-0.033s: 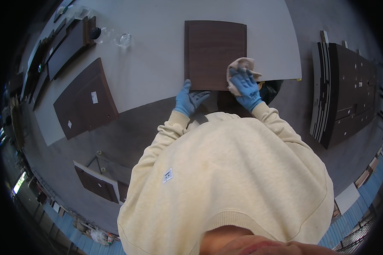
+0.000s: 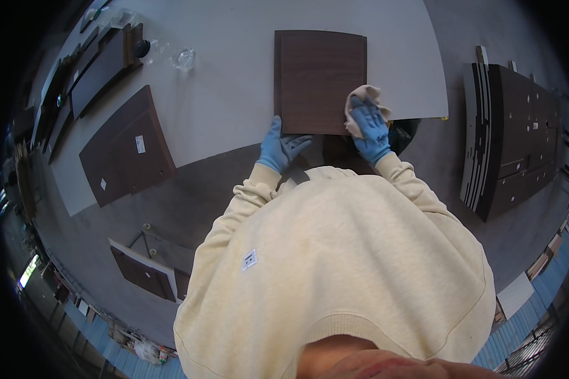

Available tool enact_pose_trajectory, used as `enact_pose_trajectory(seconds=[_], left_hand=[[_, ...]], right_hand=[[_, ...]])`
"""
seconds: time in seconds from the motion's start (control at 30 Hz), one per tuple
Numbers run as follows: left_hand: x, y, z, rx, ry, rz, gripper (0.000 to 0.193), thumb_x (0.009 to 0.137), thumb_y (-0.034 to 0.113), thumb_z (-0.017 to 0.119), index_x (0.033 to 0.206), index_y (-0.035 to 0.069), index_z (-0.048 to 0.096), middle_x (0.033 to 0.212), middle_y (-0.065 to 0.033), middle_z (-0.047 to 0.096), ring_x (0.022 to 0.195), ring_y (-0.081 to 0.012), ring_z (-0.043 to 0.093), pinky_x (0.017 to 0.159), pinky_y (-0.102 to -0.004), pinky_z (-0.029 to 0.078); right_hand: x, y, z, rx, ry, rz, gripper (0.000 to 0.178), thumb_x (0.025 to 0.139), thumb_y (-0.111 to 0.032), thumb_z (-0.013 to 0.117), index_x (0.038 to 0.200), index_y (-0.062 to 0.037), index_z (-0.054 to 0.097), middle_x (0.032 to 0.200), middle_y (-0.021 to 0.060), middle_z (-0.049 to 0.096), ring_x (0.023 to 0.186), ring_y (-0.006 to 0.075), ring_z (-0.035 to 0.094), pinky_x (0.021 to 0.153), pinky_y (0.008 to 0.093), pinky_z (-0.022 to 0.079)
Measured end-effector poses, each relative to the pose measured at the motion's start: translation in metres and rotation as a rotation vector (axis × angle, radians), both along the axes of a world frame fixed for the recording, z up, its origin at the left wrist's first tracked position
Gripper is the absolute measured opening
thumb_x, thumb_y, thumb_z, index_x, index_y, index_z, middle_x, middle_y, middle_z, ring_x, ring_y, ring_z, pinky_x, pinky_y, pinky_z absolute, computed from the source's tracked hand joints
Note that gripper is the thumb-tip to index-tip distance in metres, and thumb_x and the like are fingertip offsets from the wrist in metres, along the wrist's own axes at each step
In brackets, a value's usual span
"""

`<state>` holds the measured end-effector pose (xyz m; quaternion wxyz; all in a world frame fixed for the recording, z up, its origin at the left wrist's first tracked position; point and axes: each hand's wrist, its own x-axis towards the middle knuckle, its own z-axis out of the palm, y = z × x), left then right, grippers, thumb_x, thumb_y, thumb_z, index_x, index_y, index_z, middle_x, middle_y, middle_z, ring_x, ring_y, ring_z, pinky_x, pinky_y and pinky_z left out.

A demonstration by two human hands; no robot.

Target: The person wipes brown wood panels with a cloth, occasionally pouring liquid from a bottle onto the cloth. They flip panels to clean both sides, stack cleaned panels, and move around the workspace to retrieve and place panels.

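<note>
A dark brown wood-grain panel (image 2: 319,76) lies on the large pale table (image 2: 231,82), its near edge toward me. My left hand (image 2: 278,149), in a blue glove, holds the panel's near left corner, thumb along the left side and fingers by the near edge. Over the panel's right edge, close to the near right corner, my blue-gloved right hand (image 2: 369,129) presses a cream cloth (image 2: 354,124). The cloth is bunched under the palm and fingers and sticks out around them.
Another brown panel (image 2: 128,148) with white labels lies to the left. Beyond it stand more dark panels (image 2: 104,69) and clear plastic wrap (image 2: 182,59). At the right is a big stack of brown boards (image 2: 521,139). A dark rounded object (image 2: 403,136) sits by the table's near edge.
My right hand and the cloth have shifted slightly to the right, out over the panel's right edge. My left hand and the panel stay about where they were.
</note>
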<state>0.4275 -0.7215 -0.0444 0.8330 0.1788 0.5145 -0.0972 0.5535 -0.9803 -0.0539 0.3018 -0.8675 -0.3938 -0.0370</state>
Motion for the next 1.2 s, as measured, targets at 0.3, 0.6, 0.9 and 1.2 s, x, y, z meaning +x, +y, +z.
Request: enact_pose_trajectory(seconds=[0.3, 0.6, 0.9, 1.2], left_hand=[[0.014, -0.008, 0.068, 0.120, -0.181, -0.402, 0.069, 0.103, 0.059, 0.053, 0.138, 0.000, 0.053, 0.118, -0.0263, 0.070, 0.094, -0.0388, 0.075, 0.080, -0.0481, 0.065], [0.051, 0.003, 0.047, 0.404, -0.242, -0.434, 0.075, 0.101, 0.062, 0.056, 0.146, 0.002, 0.050, 0.141, -0.0193, 0.058, 0.131, -0.0313, 0.056, 0.110, -0.0471, 0.047], [0.119, -0.014, 0.124, 0.044, -0.813, 0.018, 0.105, 0.082, 0.093, 0.042, 0.142, 0.007, 0.050, 0.139, -0.0141, 0.057, 0.126, -0.0298, 0.057, 0.107, -0.0453, 0.048], [0.091, 0.007, 0.100, 0.176, -0.430, 0.031, 0.014, 0.092, 0.009, 0.065, 0.105, 0.004, 0.068, 0.104, -0.0105, 0.071, 0.096, -0.0241, 0.068, 0.090, -0.0381, 0.058]], right_hand=[[0.019, 0.001, 0.022, 0.785, 0.983, -0.599, 0.038, 0.107, -0.025, 0.057, 0.138, -0.0042, 0.063, 0.132, 0.0090, 0.064, 0.117, 0.0201, 0.061, 0.102, 0.0306, 0.048], [0.046, 0.006, 0.105, 0.583, 1.029, -0.697, 0.040, 0.090, -0.012, 0.078, 0.127, -0.0019, 0.067, 0.107, 0.0084, 0.071, 0.092, 0.0185, 0.067, 0.082, 0.0327, 0.056], [0.001, 0.064, 0.196, -0.089, -0.228, 0.049, 0.050, 0.076, -0.009, 0.073, 0.124, -0.0025, 0.060, 0.102, 0.0159, 0.065, 0.085, 0.0313, 0.065, 0.073, 0.0418, 0.053], [0.006, 0.060, 0.163, -0.109, 0.193, 0.310, 0.039, 0.088, -0.014, 0.072, 0.125, -0.0046, 0.063, 0.106, 0.0107, 0.071, 0.093, 0.0220, 0.069, 0.082, 0.0365, 0.056]])
